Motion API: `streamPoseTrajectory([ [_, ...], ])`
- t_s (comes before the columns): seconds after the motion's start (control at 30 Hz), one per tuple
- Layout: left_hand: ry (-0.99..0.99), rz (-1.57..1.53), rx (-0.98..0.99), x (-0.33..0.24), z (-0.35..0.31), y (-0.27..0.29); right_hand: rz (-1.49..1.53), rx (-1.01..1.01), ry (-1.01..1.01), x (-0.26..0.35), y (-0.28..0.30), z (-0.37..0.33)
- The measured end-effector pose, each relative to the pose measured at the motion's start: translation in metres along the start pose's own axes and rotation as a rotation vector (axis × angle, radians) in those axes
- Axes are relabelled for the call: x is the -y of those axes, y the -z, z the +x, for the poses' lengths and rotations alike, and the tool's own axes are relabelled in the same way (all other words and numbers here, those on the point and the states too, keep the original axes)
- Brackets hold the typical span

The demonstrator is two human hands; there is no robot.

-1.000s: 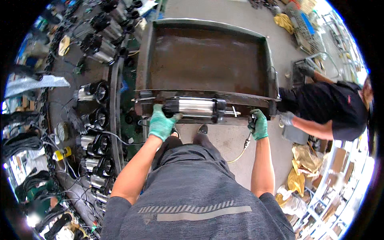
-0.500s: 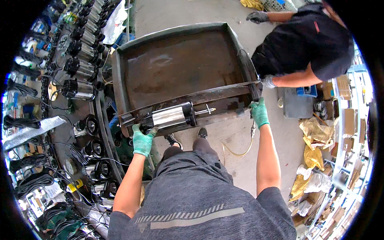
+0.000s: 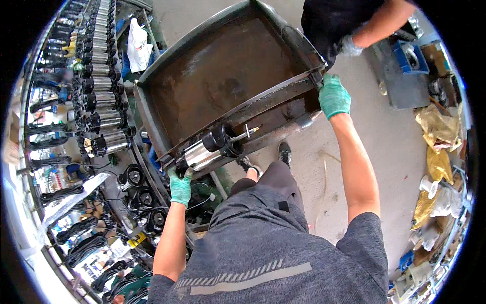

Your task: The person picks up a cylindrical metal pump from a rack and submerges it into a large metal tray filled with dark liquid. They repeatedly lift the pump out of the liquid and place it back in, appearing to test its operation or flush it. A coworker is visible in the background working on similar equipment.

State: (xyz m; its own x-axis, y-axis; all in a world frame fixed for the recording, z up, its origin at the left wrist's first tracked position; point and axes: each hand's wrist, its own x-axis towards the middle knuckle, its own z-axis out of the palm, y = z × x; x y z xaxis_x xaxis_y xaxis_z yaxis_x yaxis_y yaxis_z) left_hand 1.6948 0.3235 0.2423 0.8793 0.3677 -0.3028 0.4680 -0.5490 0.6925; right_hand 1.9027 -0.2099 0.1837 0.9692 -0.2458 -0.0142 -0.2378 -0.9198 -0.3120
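Note:
A wide, shallow metal tank (image 3: 223, 66) with a dark, wet-looking bottom lies in front of me, its right end turned farther away. My left hand (image 3: 180, 187), in a green glove, is closed on the tank's near left corner, beside the lower end of a pump (image 3: 198, 154). This shiny steel cylinder with black ends lies slanted in the tank's narrow front channel. From its upper black end sticks a thin metal rod with a crossbar (image 3: 247, 133). My right hand (image 3: 334, 96), also green-gloved, is closed on the tank's near right corner; its fingertips are partly hidden.
Rows of similar steel pumps (image 3: 104, 101) and coiled black cables (image 3: 86, 248) fill the racks on the left. A co-worker's gloved hand (image 3: 349, 46) is beyond my right hand. A blue bin (image 3: 411, 57) and yellow sacks (image 3: 439, 126) stand to the right; a thin hose (image 3: 324, 187) lies on the floor.
The tank has swung so its right end lies farther away, my right hand moving with it. The co-worker's hand has come away from the tank's corner. The pump lies at a steeper slant.

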Motion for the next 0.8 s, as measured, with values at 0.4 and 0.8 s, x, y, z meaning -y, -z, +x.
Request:
streamPoseTrajectory([
  [0.4, 0.231, -0.135, 0.094, -0.03, -0.006, 0.001, 0.496, -0.289, 0.069, -0.01, -0.015, 0.0],
  [0.8, -0.006, -0.019, 0.055, 0.004, 0.001, 0.003, 0.386, -0.316, 0.119, 0.014, 0.005, -0.006],
])
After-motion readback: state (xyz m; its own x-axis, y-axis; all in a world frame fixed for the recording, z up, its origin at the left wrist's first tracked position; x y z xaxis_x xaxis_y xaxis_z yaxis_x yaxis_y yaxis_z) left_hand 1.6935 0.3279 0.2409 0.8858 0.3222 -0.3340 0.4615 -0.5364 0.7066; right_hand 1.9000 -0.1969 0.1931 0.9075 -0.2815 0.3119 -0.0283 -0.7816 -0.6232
